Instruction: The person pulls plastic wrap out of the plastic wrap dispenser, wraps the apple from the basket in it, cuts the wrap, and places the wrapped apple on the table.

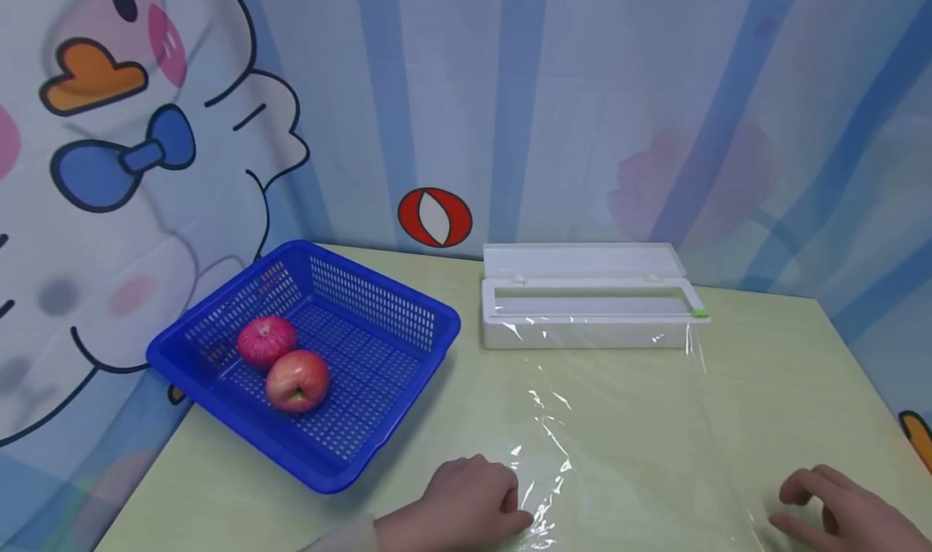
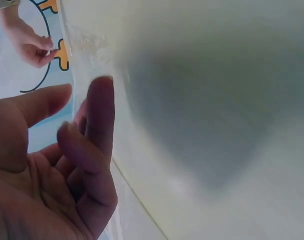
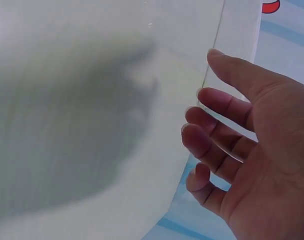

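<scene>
While transparent cling film (image 1: 626,430) is spread in front of the white film dispenser (image 1: 582,337), the left hand (image 1: 469,503) is held to the dispenser's front left and the right hand (image 1: 852,507) to its front right, both with fingers loosely bent, nothing gripped; film contact cannot be told. Left of the dispenser, an apple (image 1: 298,382) is contained in a blue basket (image 1: 364,366).
</scene>
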{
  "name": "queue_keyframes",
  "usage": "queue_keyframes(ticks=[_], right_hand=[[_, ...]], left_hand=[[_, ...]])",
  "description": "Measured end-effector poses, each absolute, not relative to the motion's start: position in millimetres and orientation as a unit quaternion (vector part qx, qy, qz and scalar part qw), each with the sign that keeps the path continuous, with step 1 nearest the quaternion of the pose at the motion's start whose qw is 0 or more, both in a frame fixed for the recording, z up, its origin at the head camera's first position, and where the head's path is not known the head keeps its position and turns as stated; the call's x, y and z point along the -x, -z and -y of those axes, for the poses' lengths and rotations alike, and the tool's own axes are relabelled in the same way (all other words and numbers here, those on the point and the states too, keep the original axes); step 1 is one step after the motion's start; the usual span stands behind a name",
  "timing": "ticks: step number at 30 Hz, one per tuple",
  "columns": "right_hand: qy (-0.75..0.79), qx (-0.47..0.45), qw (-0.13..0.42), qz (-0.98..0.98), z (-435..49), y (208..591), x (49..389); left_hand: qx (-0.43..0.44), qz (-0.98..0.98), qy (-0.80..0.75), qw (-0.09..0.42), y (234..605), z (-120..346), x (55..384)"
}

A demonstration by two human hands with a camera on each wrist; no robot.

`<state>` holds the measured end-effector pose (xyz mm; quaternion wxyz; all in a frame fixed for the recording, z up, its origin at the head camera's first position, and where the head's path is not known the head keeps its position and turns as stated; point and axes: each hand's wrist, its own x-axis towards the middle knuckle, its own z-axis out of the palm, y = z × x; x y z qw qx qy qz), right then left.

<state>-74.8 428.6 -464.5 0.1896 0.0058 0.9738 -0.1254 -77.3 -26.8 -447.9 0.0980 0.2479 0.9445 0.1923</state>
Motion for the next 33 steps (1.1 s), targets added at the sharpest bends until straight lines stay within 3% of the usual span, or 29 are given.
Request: queue_keyframes(ticks=[4, 16, 25, 33], right_hand=[[0.136, 0.027, 0.156, -0.978, -414, 450, 87], [0.281, 0.125, 0.091, -0.947, -363, 425, 117], [0.363, 0.214, 0.027, -0.906, -324, 420, 125], [0.382, 0.225, 0.029, -0.896, -309, 417, 131]], left_hand=[[-0.251, -0.945, -0.195, 0.078, 440, 21, 82], [-0.222, -0.921, -0.289, 0.139, 402, 25, 103], [-0.241, -0.906, -0.318, 0.142, 363, 40, 116], [-0.221, -0.913, -0.31, 0.143, 334, 67, 129]])
